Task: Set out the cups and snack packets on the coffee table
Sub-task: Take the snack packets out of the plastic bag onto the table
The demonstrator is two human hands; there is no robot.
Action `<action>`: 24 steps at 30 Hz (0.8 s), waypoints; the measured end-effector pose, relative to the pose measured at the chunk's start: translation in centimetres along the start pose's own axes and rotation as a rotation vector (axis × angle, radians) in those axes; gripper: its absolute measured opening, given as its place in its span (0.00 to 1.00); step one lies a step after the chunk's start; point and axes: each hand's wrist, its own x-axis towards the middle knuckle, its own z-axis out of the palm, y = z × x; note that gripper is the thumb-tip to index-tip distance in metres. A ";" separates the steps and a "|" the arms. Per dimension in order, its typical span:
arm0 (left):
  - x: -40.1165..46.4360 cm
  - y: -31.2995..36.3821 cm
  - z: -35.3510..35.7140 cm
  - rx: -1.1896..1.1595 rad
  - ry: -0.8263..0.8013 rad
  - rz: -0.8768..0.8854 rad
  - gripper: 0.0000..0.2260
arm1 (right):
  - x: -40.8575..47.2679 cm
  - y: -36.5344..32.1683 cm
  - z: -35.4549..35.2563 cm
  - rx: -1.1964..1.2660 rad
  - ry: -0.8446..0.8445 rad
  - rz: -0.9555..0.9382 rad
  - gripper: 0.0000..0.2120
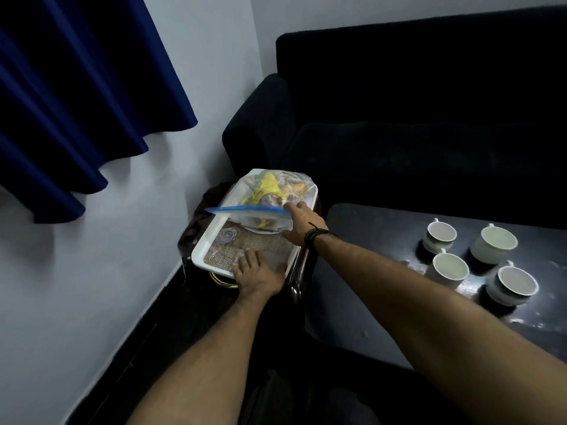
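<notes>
Right hand (302, 223) pinching clear zip bag (273, 194) of snack packets above white tray (204, 251). Left hand (257, 273) flat on tray's near edge, fingers spread. Four cups (478, 263) on dark table (368, 228), right.

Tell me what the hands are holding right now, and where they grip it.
The right hand holds the zip bag of snacks at its blue zip edge, right end. The left hand holds nothing; it rests flat on the tray.

The yellow snack packets (268, 187) inside the clear zip bag with the blue seal strip (270, 197) were blurred, so labels couldn't be read. The small dark side table (299, 271) was mostly hidden under the white rectangular tray (201, 251).
</notes>
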 end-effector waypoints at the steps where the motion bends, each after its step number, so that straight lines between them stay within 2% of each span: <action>1: 0.0 0.1 0.2 -0.003 0.007 -0.010 0.37 | 0.4 -0.2 0.5 -0.013 0.009 0.016 0.26; 4: 0.0 0.4 0.4 -0.001 0.009 -0.031 0.36 | 1.0 -0.6 1.3 -0.009 0.098 0.057 0.17; 7: 0.0 0.4 0.5 0.002 0.027 -0.026 0.36 | 1.4 -0.9 0.5 0.152 0.238 0.050 0.09; 10: -0.3 0.3 0.5 0.005 0.038 -0.016 0.36 | 2.5 -1.2 -2.8 0.533 0.351 0.152 0.05; 12: -0.5 0.3 0.1 -0.005 -0.001 -0.024 0.36 | 3.7 -1.3 -6.4 0.844 0.420 0.234 0.10; 13: -0.5 0.4 -0.4 -0.009 -0.046 -0.035 0.37 | 4.2 -1.3 -8.3 0.919 0.467 0.249 0.11; 16: -0.4 0.9 -1.7 -0.005 -0.164 -0.054 0.36 | 4.6 -0.8 -13.3 0.876 0.582 0.152 0.10; 18: -0.5 1.3 -2.2 -0.061 -0.177 -0.060 0.35 | 4.1 -0.2 -16.0 0.869 0.648 0.084 0.11; 21: -0.8 1.7 -2.8 -0.222 -0.113 -0.040 0.32 | 2.3 1.1 -19.2 0.941 0.697 0.006 0.15; 24: -1.6 2.7 -4.5 -0.413 0.016 -0.031 0.27 | -0.6 3.0 -21.4 0.871 0.625 -0.071 0.14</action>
